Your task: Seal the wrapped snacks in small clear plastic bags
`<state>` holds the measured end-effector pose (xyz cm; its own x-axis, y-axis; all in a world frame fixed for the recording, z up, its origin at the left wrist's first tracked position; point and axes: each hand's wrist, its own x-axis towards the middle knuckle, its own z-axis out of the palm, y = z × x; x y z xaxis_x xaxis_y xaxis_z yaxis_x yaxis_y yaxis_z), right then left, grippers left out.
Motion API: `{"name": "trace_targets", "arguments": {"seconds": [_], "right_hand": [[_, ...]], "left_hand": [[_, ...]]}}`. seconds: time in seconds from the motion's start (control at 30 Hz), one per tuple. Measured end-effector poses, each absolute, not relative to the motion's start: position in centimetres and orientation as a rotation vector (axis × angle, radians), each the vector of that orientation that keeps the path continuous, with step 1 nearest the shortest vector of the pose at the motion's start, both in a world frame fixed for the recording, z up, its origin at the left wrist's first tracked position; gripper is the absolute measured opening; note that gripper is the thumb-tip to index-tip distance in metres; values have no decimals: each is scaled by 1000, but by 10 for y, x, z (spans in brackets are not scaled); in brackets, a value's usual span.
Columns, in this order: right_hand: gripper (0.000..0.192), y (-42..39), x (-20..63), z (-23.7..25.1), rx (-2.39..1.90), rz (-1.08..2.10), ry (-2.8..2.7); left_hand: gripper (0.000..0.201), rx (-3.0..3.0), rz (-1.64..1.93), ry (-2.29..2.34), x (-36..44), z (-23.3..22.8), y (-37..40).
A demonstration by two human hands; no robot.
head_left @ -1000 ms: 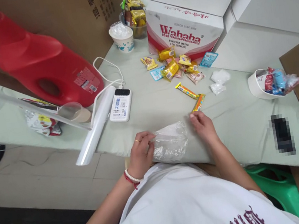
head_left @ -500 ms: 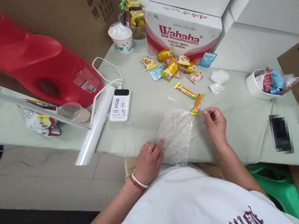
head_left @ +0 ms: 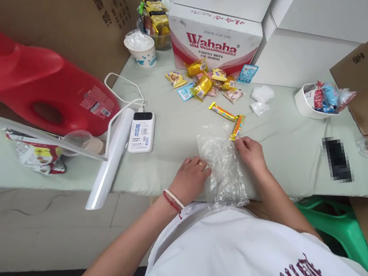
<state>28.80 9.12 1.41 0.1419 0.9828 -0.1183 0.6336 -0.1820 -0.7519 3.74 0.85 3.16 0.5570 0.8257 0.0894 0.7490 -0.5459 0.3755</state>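
Observation:
A clear, wrinkled plastic bag (head_left: 222, 169) lies at the table's front edge, its lower end against the white shirt. At its left edge, my left hand (head_left: 193, 178) is closed on the plastic with curled fingers. My right hand (head_left: 251, 152) pinches at the bag's upper right edge, fingertips close to a yellow-orange stick packet (head_left: 237, 127). Another such stick packet (head_left: 221, 110) lies beyond it, their ends meeting. Farther back is a loose pile of wrapped snacks, including a gold-wrapped snack (head_left: 201, 87) and a blue sachet (head_left: 247, 73).
A Wahaha carton (head_left: 214, 43) stands behind the snacks. To the left are a white power bank (head_left: 141, 133) with its cable, a plastic roll (head_left: 109, 160) and a big red bottle (head_left: 41, 85). On the right sit crumpled white plastic (head_left: 262, 96) and a white cup (head_left: 305, 103) of wrappers.
My right hand has moved left to the bag's edge. My left hand has shifted right and up along the bag, which now lies straighter. The camera view has shifted slightly.

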Motion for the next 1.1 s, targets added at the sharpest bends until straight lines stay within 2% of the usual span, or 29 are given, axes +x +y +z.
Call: {"name": "trace_targets", "arguments": {"seconds": [0.13,0.33,0.43,0.6,0.8,1.0,1.1], "right_hand": [[34,101,283,7,-1785,958,-1504],[38,99,278,7,-1805,882,-1462],[40,105,274,13,-1894,781,-1574],[22,113,265,15,-1856,830,-1678],[24,99,258,11,-1718,858,-1730],[25,87,257,7,-1676,905,-1744],[29,95,261,14,-1718,774,-1739]], "left_hand": [[26,2308,336,1312,41,28,16],[36,2013,639,1356,52,30,40],[27,1779,727,1362,63,31,57],[13,1399,835,1584,87,29,86],[31,1518,558,1850,112,24,126],[18,1570,474,1844,115,17,144],[18,1547,494,1838,112,14,144]]}}
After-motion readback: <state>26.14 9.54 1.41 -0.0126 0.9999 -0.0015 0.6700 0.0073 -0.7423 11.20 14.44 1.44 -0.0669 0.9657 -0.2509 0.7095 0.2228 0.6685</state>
